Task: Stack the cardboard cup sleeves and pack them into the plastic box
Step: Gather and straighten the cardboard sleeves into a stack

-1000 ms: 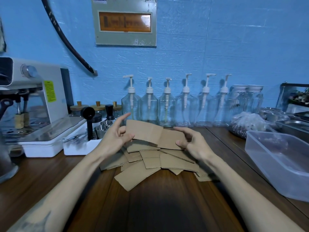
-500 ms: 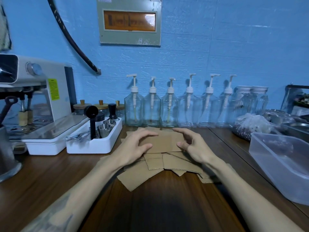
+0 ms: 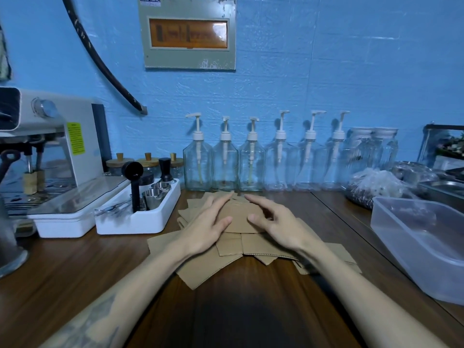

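1. A loose heap of flat cardboard cup sleeves lies on the wooden counter, straight ahead at twelve o'clock.
2. The left hand rests flat on the top sleeve, fingers straight, likely steadying it.
3. The right hand hovers over the same sleeve, fingers loosely spread, gripping nothing.
4. An empty clear plastic box waits at three o'clock, apart from the heap, likely for packing.

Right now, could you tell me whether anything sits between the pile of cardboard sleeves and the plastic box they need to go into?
Nothing visible does. The cardboard sleeves lie under both hands, and only bare wooden counter separates them from the open plastic box on the right. The bag of beans sits further back, off that path.
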